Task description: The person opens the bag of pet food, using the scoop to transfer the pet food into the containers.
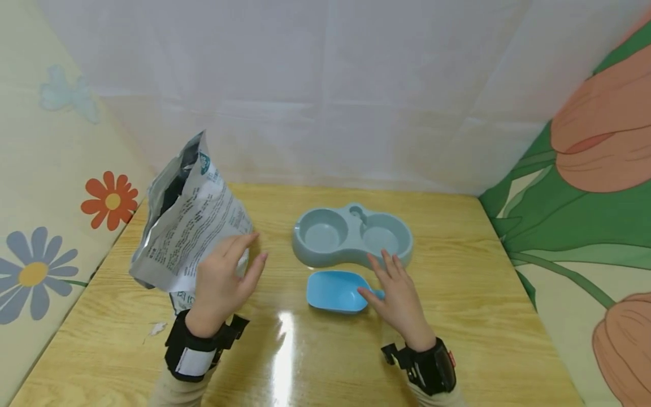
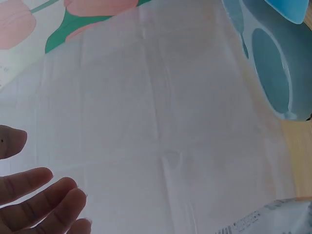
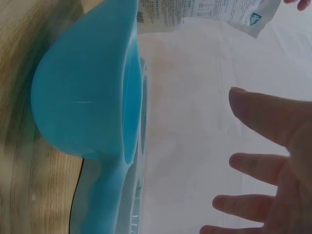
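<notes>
A blue scoop (image 1: 335,291) lies on the wooden table, its handle pointing right; in the right wrist view the scoop (image 3: 83,87) looms large. Over the handle end hovers the right hand (image 1: 399,302), fingers spread and holding nothing; the right hand (image 3: 273,161) shows apart from the scoop. Behind the scoop is a grey-green double bowl (image 1: 351,249). An open silver bag (image 1: 203,226) with printed text stands at the left. The left hand (image 1: 224,282) is in front of the bag, fingers extended; whether it touches the bag cannot be told. The left hand (image 2: 44,200) looks empty.
A white cloth (image 1: 325,96) hangs behind the table (image 1: 458,294). Flower-patterned panels (image 1: 585,226) border the sides. A small white scrap (image 1: 158,328) lies on the table near the left wrist.
</notes>
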Demonstrator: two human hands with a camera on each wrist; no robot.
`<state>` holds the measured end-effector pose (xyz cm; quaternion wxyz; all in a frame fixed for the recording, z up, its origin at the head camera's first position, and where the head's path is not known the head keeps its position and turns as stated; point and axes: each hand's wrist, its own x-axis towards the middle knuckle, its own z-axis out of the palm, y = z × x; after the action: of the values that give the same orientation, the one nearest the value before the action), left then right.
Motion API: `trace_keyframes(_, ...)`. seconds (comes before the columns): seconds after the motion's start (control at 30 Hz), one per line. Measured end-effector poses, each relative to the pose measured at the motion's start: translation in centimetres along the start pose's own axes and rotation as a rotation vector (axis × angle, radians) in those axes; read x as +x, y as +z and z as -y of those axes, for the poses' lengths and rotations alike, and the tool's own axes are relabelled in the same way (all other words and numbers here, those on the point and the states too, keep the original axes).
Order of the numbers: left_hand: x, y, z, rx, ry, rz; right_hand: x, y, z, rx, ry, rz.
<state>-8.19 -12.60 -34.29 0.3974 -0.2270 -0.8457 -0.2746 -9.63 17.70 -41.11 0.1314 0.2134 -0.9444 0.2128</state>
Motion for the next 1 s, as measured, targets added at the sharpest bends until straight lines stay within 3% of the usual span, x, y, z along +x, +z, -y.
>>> trace_keyframes(0.3, 0.4, -1.4, 0.1, -0.031, -0.048, -0.099, 0.0, 0.0, 0.1, 0.002, 0.013, 0.016)
trace_keyframes(0.53, 0.4, -2.7, 0.3, 0.004, -0.063, -0.131, -0.1, 0.2, 0.1, 0.018, 0.018, 0.035)
trace_keyframes(0.77, 0.7, -4.2, 0.5, 0.094, -0.022, -0.172, 0.0, 0.4, 0.1, 0.019, 0.003, 0.024)
trace_keyframes(1.0, 0.8, -6.6, 0.2, 0.203, -0.049, -0.196, -0.1, 0.5, 0.2, 0.023, 0.015, 0.045)
